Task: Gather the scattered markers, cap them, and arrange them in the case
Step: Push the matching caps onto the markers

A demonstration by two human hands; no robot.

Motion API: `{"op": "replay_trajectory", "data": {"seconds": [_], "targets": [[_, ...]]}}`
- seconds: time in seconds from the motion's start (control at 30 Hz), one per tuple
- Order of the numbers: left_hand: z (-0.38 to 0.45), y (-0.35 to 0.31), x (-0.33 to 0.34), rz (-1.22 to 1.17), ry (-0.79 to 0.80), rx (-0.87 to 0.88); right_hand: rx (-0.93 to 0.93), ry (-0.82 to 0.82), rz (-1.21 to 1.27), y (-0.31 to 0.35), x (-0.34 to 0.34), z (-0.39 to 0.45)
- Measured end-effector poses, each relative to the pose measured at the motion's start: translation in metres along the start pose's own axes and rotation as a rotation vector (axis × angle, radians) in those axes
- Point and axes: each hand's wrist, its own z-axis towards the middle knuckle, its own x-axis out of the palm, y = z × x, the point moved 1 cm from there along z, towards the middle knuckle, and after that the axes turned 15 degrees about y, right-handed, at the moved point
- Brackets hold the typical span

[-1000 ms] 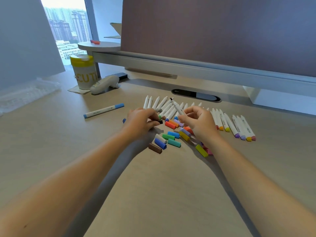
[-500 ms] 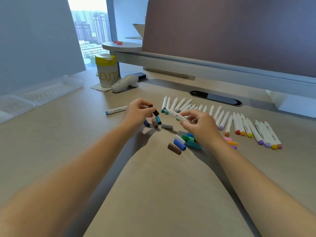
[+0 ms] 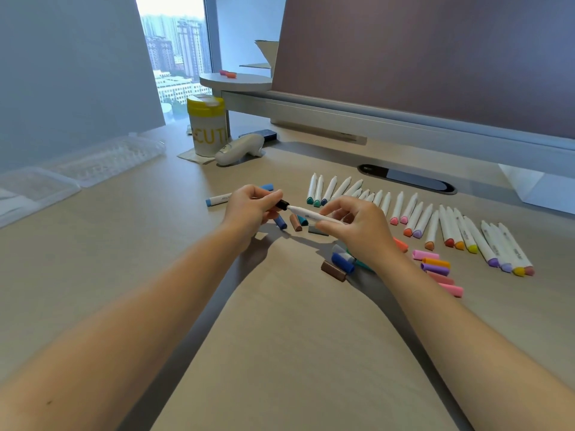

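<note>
My right hand (image 3: 357, 231) grips a white marker (image 3: 306, 212) by its barrel, held level above the desk. My left hand (image 3: 249, 209) pinches a black cap (image 3: 282, 204) right at the marker's left tip. A row of several white markers (image 3: 413, 216) lies behind and to the right of my hands. Loose caps lie scattered: blue, brown and teal ones (image 3: 295, 221) under my hands, a brown and a blue one (image 3: 337, 265) nearer me, pink, orange and purple ones (image 3: 435, 265) to the right. A blue-capped marker (image 3: 217, 199) lies behind my left hand. The clear plastic case (image 3: 102, 160) sits far left.
A yellow-lidded canister (image 3: 207, 126) and a white handheld device (image 3: 239, 149) stand at the back left. A desk divider with a metal rail (image 3: 373, 116) runs along the back, with a dark cable slot (image 3: 407, 181) in front of it.
Both hands have lifted off the pile. The left hand picked out a black cap and brought it to the tip of the marker in the right hand. The view has swung left.
</note>
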Motion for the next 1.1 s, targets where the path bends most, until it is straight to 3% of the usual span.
{"op": "replay_trajectory", "data": {"seconds": [0.47, 0.63, 0.8, 0.93, 1.1], "targets": [[0.001, -0.002, 0.01, -0.008, -0.041, 0.102, 0.053, -0.126, 0.147, 0.021, 0.018, 0.01], [0.002, -0.009, 0.012, -0.052, 0.059, 0.039, 0.025, -0.095, 0.157, 0.025, 0.024, 0.016], [0.01, -0.003, -0.001, -0.055, 0.056, -0.033, 0.028, -0.054, 0.184, 0.018, 0.021, 0.016], [0.02, 0.001, -0.015, 0.126, 0.075, -0.022, 0.125, -0.114, 0.129, 0.001, 0.007, 0.028], [0.041, 0.003, -0.031, 0.496, 0.085, 0.035, 0.234, -0.05, -0.072, -0.019, 0.003, 0.062]]}}
